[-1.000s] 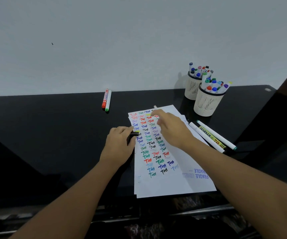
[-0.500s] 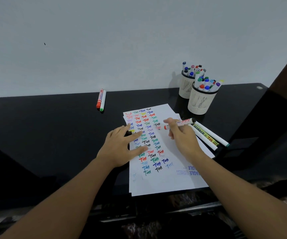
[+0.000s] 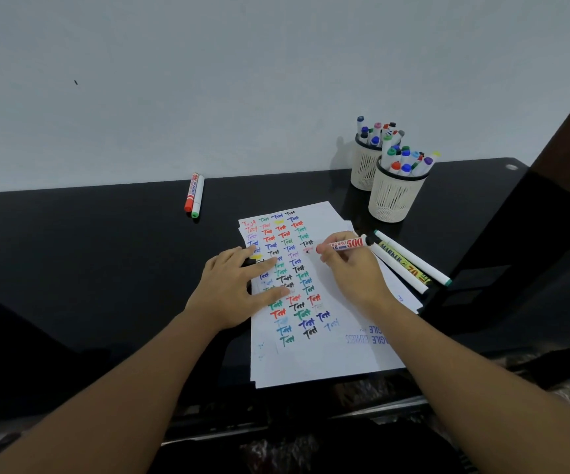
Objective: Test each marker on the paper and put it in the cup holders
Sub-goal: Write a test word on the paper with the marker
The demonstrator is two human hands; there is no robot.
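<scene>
Pinching a red marker (image 3: 343,244) tip-down on the paper (image 3: 328,354), right hand (image 3: 352,275); left hand (image 3: 239,289) spread flat beside it

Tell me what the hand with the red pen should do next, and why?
Probably write the test word: the right hand holds the red pen uncapped, tip at a faint mark on the paper, while the left hand presses the sheet flat.

Black table (image 3: 106,268); white paper (image 3: 338,354), multicoloured "Test" rows; cream slotted cup holders (image 3: 391,200).
</scene>
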